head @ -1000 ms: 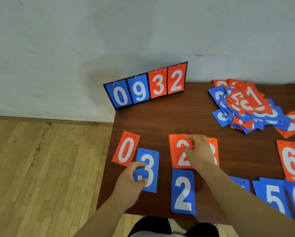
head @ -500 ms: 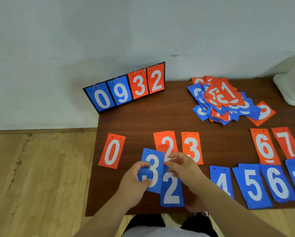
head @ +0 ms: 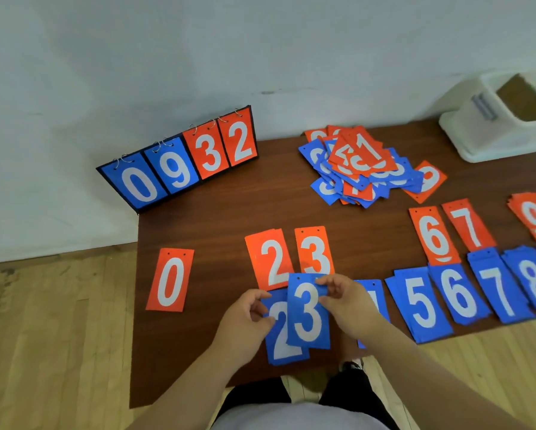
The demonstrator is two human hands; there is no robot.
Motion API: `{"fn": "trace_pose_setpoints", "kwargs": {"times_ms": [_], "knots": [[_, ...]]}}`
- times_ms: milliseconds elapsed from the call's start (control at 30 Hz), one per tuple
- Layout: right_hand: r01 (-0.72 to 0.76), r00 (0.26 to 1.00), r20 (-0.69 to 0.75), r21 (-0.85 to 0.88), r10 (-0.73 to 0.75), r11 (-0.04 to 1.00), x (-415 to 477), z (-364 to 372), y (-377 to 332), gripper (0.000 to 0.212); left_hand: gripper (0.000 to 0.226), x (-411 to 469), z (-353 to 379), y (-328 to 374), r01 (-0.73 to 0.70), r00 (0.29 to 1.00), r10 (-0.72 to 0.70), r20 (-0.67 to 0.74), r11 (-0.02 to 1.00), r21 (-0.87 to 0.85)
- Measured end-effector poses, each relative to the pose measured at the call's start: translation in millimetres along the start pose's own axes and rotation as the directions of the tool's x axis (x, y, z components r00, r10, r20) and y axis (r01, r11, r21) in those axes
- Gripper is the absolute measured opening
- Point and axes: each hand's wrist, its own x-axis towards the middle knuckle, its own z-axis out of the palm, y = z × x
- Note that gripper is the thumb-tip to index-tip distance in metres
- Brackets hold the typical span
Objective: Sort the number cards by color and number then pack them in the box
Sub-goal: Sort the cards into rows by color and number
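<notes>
Cards overlap as right hand (head: 344,301) pinches blue 3 (head: 308,311) and left hand (head: 245,319) pinches blue 2 (head: 280,346); released so, piles could mix.

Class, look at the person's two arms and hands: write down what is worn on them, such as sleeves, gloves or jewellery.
The left hand and right hand wear no gloves, and no ring, watch or bracelet is visible. The left arm and right arm are bare to the frame's edge, with no sleeve showing.
</notes>
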Motion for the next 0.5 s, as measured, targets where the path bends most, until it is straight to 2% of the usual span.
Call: {"fn": "trace_pose_setpoints", "kwargs": {"times_ms": [167, 300, 400, 500], "knots": [[-0.031, 1.000, -0.010, -0.294, 0.030, 0.955, -1, -21, 47, 0.027, 0.033, 7, 10, 3, 0.014, 1.000, -0.012, -0.026, 0.995, 0.103], [0.038, 0.999, 0.040, -0.471, -0.022, 0.881, 4, -21, 64, 0.038, 0.032, 4, 22, 2, 0.060, 0.996, -0.050, -0.070, 0.986, 0.153], [0.064, 0.998, 0.044, -0.530, -0.048, 0.845, 6, -17, 63, 0.040, 0.031, 1, 32, 2, 0.100, 0.990, -0.079, -0.115, 0.977, 0.188], [0.138, 0.990, 0.049, -0.589, -0.135, 0.796, 6, -22, 69, 0.045, 0.032, -5, 49, 6, 0.134, 0.981, -0.099, -0.166, 0.968, 0.211]]}}
